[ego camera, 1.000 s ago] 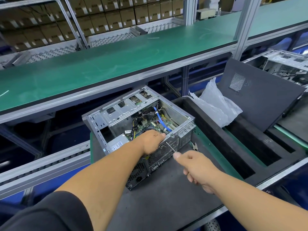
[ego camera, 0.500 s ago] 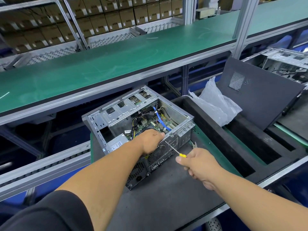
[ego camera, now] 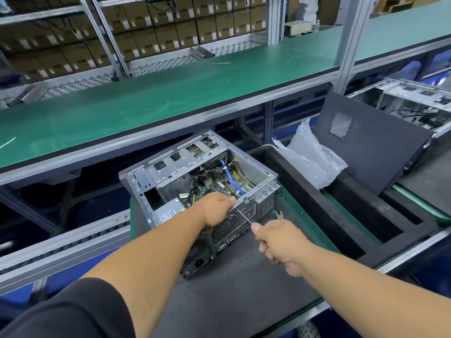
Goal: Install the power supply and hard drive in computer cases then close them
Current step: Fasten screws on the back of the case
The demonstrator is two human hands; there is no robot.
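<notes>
Head view, case: open grey sheet-metal computer case (ego camera: 195, 189), lying on its side on the dark grey foam mat (ego camera: 244, 301), rear panel towards the wearer, side opening facing up.
Head view, power supply: silver box with white label (ego camera: 168, 212), already inside at the near-left corner of the case, touching the rear panel.
Head view, hard drive: not identifiable; perforated metal drive cage (ego camera: 185, 162) at the far side, contents hidden.
Head view, left hand (ego camera: 217, 209): fingers curled over the top edge of the rear panel, gripping the case to steady it.
Head view, right hand (ego camera: 278, 242): closed around the handle of a thin steel-shafted screwdriver (ego camera: 244, 215); handle hidden in the fist, tip at the rear panel just below the left hand.
Head view, hands: close together, not touching.
Head view, side panel: flat black metal cover with a vent grid (ego camera: 366, 142), leaning upright to the right, well apart from the case.
Head view, nearby: crumpled clear plastic bag (ego camera: 310, 162) in the black foam tray (ego camera: 317, 203); second open case (ego camera: 415, 101) far right.
Step, judged: likely driving a rear-panel screw that fixes the power supply.
Doing it well: shaft kept square to the panel, firm axial pressure, tip seated fully before turning; left-hand grip kept firm so the case cannot slide on the mat; fingers kept off the tip's line in case of slippage; snug, not overtightened.
</notes>
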